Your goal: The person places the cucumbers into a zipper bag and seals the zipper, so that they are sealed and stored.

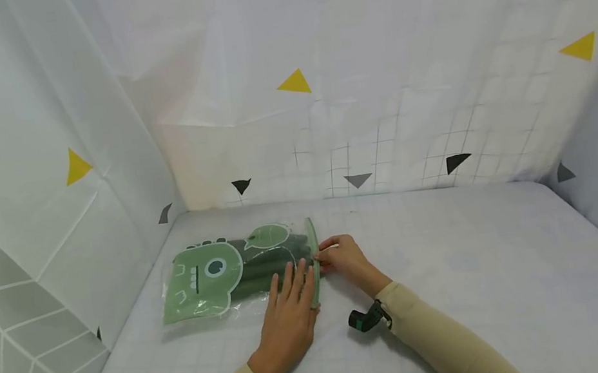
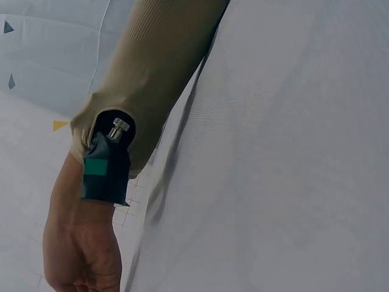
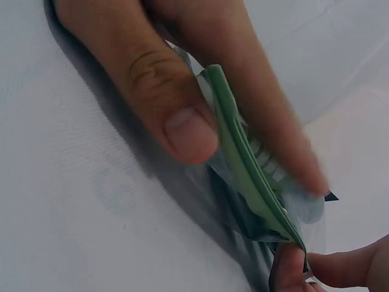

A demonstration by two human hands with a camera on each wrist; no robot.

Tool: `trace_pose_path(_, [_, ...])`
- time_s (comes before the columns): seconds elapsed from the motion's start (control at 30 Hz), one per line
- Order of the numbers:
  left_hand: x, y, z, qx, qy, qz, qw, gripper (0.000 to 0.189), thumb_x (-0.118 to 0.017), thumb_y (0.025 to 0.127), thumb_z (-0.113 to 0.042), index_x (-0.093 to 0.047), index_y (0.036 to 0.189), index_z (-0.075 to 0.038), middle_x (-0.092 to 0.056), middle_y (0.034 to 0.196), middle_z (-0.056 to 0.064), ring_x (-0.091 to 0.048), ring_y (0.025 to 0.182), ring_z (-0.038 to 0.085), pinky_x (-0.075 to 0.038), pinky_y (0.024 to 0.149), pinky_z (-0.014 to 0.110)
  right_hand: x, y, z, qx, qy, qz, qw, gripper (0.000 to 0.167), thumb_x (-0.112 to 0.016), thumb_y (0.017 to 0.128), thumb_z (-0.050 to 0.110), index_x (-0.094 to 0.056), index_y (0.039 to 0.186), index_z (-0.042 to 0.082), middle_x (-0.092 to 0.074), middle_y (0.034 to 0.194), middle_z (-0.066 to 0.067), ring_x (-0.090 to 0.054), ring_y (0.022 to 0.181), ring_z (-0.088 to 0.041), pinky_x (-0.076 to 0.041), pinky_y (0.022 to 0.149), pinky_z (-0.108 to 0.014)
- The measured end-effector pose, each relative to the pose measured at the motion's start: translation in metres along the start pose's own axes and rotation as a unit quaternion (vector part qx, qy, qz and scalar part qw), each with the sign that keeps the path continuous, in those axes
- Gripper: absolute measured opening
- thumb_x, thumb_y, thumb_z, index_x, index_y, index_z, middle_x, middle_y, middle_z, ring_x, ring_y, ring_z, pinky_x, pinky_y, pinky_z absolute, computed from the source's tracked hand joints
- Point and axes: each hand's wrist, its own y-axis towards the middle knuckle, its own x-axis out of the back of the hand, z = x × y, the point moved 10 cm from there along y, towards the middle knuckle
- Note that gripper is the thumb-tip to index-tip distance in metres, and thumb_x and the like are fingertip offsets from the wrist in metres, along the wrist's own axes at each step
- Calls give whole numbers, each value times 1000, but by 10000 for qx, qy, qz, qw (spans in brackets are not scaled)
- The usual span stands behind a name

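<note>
A clear plastic zip bag [image 1: 205,279] with a green one-eyed monster print lies on the table, something dark green inside. Its green top strip [image 1: 310,230] is at the right end. My left hand [image 1: 291,321] lies over that end with long, straight fingers on the plastic. In the right wrist view the left thumb [image 3: 188,134] is on the other side of the strip, so the bag's edge sits between thumb and fingers. My right hand [image 1: 346,260] pinches the strip farther along; its fingertips [image 3: 289,264] also show at the lower right there.
White cloth covers the table [image 1: 464,264] and hangs as walls [image 1: 366,19] at the back and both sides, printed with yellow and dark triangles. Each wrist carries a small dark camera [image 1: 365,318] below its beige sleeve [image 1: 445,333].
</note>
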Motion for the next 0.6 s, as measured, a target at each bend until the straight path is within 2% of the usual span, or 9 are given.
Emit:
trace_pose_path(0.1, [-4,1,0,-94,215,152,9996,62,-67,102,-24,-45,154,3,-33,164,19,-30,150,39,-22,119,60,0,1,0,-40,37,10,10000,29,-72,95,-2,-63,120,-14,-73,97,-21,-72,68,-21,-60,67,-34])
trace_pose_path(0.23, [-8,1,0,-89,289,344,9989,61,-66,102,-21,-46,153,4,-34,164,18,-29,151,35,-21,121,55,-1,3,0,-55,71,-4,10000,30,-72,93,-3,-63,120,-13,-73,96,-21,-72,67,-22,-60,66,-35])
trace_pose_path(0.47, [-1,0,-5,-154,53,177,9997,55,-64,103,-17,-50,150,7,-42,159,20,-34,149,36,-29,119,50,0,5,8,199,-249,-86,9995,29,-71,93,-3,-64,119,-12,-74,91,-18,-71,64,-23,-60,65,-36])
trace_pose_path(0.6, [-1,0,-9,-224,-51,240,9994,53,-62,103,-15,-50,149,9,-43,157,22,-34,149,36,-29,119,48,1,8,10,310,-514,-179,9980,29,-71,93,-2,-65,119,-12,-74,88,-16,-71,63,-23,-59,65,-36])
